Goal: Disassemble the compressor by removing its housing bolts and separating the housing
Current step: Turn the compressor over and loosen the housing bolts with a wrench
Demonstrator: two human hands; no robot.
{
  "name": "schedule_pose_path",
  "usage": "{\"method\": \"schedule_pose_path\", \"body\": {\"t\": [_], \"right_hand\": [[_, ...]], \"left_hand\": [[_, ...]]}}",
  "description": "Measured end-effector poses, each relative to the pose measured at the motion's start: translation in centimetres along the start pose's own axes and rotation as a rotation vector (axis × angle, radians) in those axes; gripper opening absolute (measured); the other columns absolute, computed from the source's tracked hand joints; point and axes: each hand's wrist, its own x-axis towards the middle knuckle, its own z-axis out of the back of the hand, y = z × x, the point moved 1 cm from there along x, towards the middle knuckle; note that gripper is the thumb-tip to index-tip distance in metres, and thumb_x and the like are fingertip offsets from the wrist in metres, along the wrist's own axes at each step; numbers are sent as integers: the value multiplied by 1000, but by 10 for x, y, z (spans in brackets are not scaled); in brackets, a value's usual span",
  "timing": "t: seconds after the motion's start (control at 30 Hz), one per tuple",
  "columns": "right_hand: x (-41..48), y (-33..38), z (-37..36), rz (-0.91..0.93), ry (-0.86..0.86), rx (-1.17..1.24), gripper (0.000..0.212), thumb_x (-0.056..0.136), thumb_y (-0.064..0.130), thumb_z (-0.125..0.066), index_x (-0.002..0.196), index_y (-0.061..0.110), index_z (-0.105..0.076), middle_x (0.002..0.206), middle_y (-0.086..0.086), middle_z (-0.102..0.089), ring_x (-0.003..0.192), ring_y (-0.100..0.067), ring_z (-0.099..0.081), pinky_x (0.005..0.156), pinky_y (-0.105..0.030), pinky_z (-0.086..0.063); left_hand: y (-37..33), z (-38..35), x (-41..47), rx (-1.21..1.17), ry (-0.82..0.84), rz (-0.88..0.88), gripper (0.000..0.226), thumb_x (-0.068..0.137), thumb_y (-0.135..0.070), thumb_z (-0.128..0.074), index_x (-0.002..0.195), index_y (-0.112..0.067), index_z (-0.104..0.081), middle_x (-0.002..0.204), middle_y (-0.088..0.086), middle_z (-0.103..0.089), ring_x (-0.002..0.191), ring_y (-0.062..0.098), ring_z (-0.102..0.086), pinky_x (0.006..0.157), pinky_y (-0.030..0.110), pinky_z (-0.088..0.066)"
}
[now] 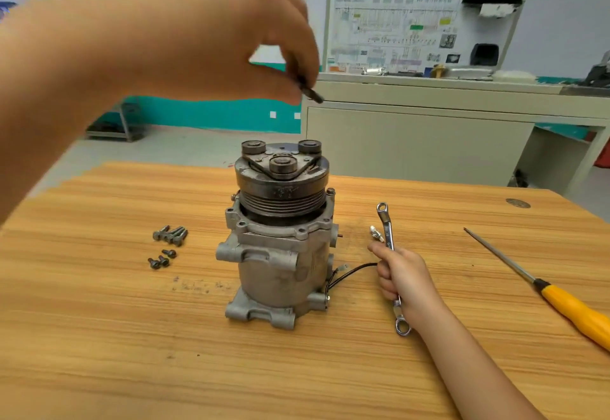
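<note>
The grey metal compressor (280, 254) stands upright in the middle of the wooden table (99, 337), its dark pulley and clutch plate on top. My left hand (211, 33) is raised high above it and pinches a dark bolt (312, 89) between thumb and fingers. To the right of the compressor, my right hand (404, 274) grips a silver ring wrench (388, 231) by its shaft, held off the housing. Several removed bolts (170, 234) lie on the table to the left, with three shorter ones (161, 258) in front of them.
A yellow-handled screwdriver (541, 287) lies on the table at the right. A black wire (350, 274) runs from the compressor toward my right hand. A small light-coloured connector (376, 233) lies beside the wrench. A beige workbench (429, 136) with a diagram board stands behind.
</note>
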Motion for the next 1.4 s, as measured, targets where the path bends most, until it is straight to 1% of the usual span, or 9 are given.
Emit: {"method": "schedule_pose_path", "body": {"t": [0.13, 0.27, 0.37, 0.7, 0.83, 0.97, 1.13, 1.27, 1.4], "right_hand": [[-1, -6, -3, -3, 38, -40, 15, 90, 15, -55, 101, 6, -59, 40, 5, -36, 29, -5, -26, 31, -15, -17], [-3, -11, -9, -10, 64, -64, 14, 91, 13, -54, 98, 2, -57, 38, 5, -38, 27, -5, -26, 31, -12, -18], [-3, -14, -10, -29, 68, -47, 14, 90, 12, -53, 97, 1, -57, 39, 4, -37, 27, -6, -25, 31, -12, -18], [3, -13, -9, 34, 17, 163, 16, 92, 14, -44, 87, 6, -56, 40, 1, -41, 27, -8, -28, 31, -12, -21], [11, -4, -16, 96, -33, 207, 19, 94, 11, -42, 78, 7, -54, 50, -3, -61, 38, -10, -55, 34, -14, -38], [23, 5, -30, 165, -49, 120, 26, 95, 11, -40, 73, 13, -54, 85, -6, -69, 83, -16, -66, 67, -27, -50], [31, 5, -50, 165, -50, -33, 26, 88, 7, -43, 65, 14, -53, 87, -3, -66, 87, -18, -60, 90, -36, -43], [34, 3, -56, 112, -25, 44, 23, 85, 4, -44, 64, 12, -49, 81, -13, -57, 76, -24, -57, 78, -33, -48], [31, 3, -57, 118, -29, 205, 24, 89, 3, -41, 68, 9, -51, 80, -8, -64, 75, -18, -63, 76, -28, -52]], "left_hand": [[34, -33, -123, 255, -256, 348, 14, 76, -41, -71, 81, -38, -59, 70, -25, -48, 62, 16, -58, 64, 37, -50], [58, -126, -227, 19, -4, 1111, 15, 72, -22, -80, 75, -25, -66, 70, -1, -64, 72, 25, -63, 66, 34, -49], [63, -175, -250, -48, 101, 1301, 17, 78, -34, -74, 77, -21, -63, 86, 3, -68, 79, 20, -58, 70, 32, -47], [84, -214, -210, -44, -192, 1331, 26, 83, -36, -69, 92, -12, -67, 92, 6, -68, 87, 26, -60, 64, 31, -42], [72, -209, -213, -51, -271, 1310, 31, 82, -30, -71, 105, -10, -68, 101, 9, -68, 88, 25, -60, 66, 30, -38], [23, -201, -182, -279, -536, 1111, 38, 83, -22, -70, 118, -14, -61, 112, 1, -63, 87, 10, -58, 72, 28, -39], [-39, -196, -115, -836, -707, 1110, 48, 95, -32, -46, 141, -22, -39, 134, -15, -45, 117, -2, -41, 102, 27, -35], [-60, -194, -91, -866, -800, 1104, 68, 85, -56, -34, 145, -24, -32, 137, -21, -36, 123, -8, -27, 102, 18, -21], [-64, -206, -78, -758, -832, 1103, 59, 95, -41, -34, 148, -19, -22, 152, -6, -24, 124, -10, -19, 98, 7, -13]]}}
